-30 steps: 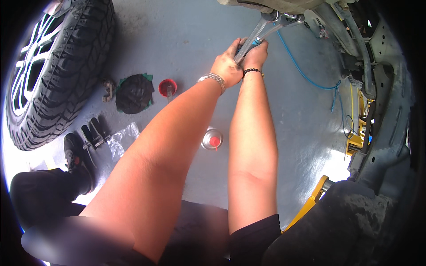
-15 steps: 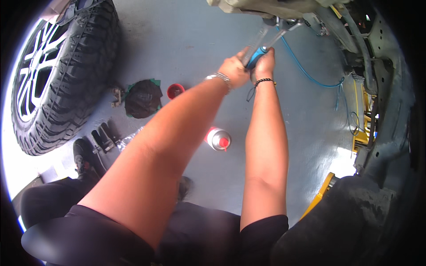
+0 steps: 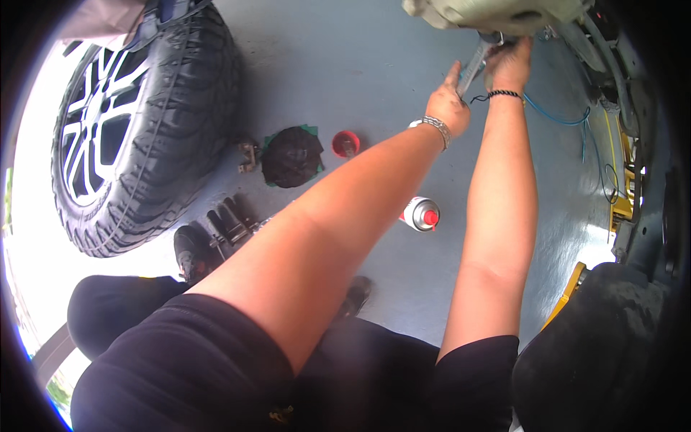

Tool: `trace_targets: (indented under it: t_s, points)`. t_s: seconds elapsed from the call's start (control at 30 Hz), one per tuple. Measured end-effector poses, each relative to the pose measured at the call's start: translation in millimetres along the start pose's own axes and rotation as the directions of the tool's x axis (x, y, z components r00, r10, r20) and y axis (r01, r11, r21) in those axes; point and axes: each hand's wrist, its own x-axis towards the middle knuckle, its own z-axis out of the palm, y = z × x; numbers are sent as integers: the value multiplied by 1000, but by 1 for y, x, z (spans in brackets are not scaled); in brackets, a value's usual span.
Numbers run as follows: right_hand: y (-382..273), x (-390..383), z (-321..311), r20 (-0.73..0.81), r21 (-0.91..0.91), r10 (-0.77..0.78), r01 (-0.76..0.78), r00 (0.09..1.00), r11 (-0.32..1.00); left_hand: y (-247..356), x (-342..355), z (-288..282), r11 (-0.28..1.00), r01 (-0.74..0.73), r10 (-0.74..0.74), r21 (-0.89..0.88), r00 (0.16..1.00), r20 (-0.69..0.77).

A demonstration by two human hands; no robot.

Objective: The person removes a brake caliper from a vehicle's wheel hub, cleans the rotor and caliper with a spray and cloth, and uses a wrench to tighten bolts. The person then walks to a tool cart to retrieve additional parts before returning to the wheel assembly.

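A silver wrench (image 3: pixel 472 68) slants up to a fitting under a pale metal part (image 3: pixel 489 13). My left hand (image 3: pixel 449 108) grips the lower end of that wrench, index finger lying up along it. Higher and to the right, my right hand (image 3: pixel 508 66) is curled close to the wrench head, directly beneath the metal part; what its fingers hold is hidden and blurred. On the floor below my hands lies a spray can (image 3: pixel 422 214) with a red nozzle.
A large wheel (image 3: pixel 180 122) stands at left. On the floor (image 3: pixel 374 65) are a red cup (image 3: pixel 346 144), a black sheet (image 3: pixel 291 157), a metal part (image 3: pixel 247 157) and several dark tools (image 3: pixel 229 223). A blue hose (image 3: pixel 561 117), yellow equipment (image 3: pixel 568 291) and vehicle parts line the right.
The view has shifted, sliding the scene rightward. My right hand has risen from the teal handle toward the tool heads. My left hand still grips the wrench, its index finger now straighter.
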Motion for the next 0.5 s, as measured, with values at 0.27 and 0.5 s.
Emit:
trace_targets:
  t_s: [0.27,0.5]
  points:
    - [-12,-8,-108,-389,-621,192,-411,901,667,-24,-14,-93,914,-81,-155,397,836,527]
    - [-66,-135,-35,-175,-640,309,-347,935,686,-4,-59,-200,941,339,-223,23,565,794]
